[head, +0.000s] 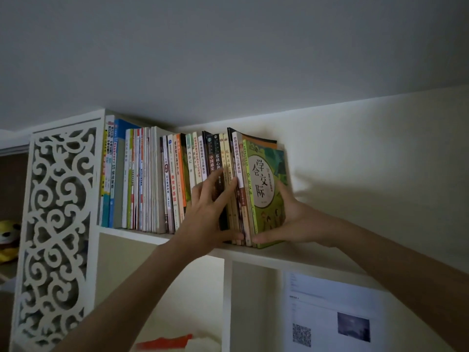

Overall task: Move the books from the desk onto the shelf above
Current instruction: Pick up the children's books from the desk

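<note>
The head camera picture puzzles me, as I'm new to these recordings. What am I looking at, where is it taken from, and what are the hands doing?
This is one view from a camera worn on a person's head, looking up at a white shelf. No robot is involved; two bare hands work here. A row of books stands upright on the shelf. At its right end, the left hand presses its fingers against the spines, and the right hand holds the green book, thumb at its lower edge and fingers behind its cover. On the left is a carved white panel; below, a printed sheet hangs on the wall.
</note>
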Tool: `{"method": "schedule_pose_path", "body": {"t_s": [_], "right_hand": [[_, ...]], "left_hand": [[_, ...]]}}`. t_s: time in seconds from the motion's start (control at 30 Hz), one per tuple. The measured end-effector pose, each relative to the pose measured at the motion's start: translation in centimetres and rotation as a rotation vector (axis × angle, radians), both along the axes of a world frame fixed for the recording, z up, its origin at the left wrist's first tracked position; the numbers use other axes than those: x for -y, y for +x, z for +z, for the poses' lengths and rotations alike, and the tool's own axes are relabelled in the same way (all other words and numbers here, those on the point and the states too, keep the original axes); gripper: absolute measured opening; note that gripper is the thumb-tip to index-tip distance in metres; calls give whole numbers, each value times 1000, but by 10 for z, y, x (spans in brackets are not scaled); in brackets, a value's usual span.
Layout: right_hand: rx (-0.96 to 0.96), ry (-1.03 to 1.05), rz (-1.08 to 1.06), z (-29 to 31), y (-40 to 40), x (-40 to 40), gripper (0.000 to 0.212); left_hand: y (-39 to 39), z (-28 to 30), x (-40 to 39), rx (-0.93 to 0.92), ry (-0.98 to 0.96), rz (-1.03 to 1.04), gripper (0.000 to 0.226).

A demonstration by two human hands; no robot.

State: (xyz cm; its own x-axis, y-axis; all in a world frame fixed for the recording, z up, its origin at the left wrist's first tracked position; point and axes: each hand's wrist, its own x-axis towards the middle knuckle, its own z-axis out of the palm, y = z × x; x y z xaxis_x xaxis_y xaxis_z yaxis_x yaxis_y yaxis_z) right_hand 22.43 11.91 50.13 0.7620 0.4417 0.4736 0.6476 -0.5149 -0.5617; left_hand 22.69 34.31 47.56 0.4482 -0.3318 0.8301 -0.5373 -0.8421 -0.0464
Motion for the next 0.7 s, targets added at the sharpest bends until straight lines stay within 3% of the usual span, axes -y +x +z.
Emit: {"method": "schedule_pose_path", "body": {"t_s": [0.13,0.33,0.37,0.43,0.53,0.57,0.63,0.7], "right_hand": [[69,-107,-164,-1,19,-5,163],[-37,-209,-237,6,8,-8,161],[-2,-215,-258,5,0,-12,152],[247,-242,-300,-5,-26,-19,115],[943,-269,-389,-52,-82,-23,38],[1087,-291,-393,-76,-100,-17,26],[1056,-403,-379,-142,-125,6,23],[770,-548,-400,-219,-140,42,19]], "left_hand": [[0,4,0,42,100,37,110],[-17,8,10,30,156,210,108],[-23,6,13,35,148,223,104],[-40,-4,23,119,104,166,80],[-76,-51,40,247,-6,-87,33],[-89,-77,46,215,-3,-150,26],[-110,-137,58,25,50,-216,20],[-119,-206,71,-275,102,-226,17]]}}
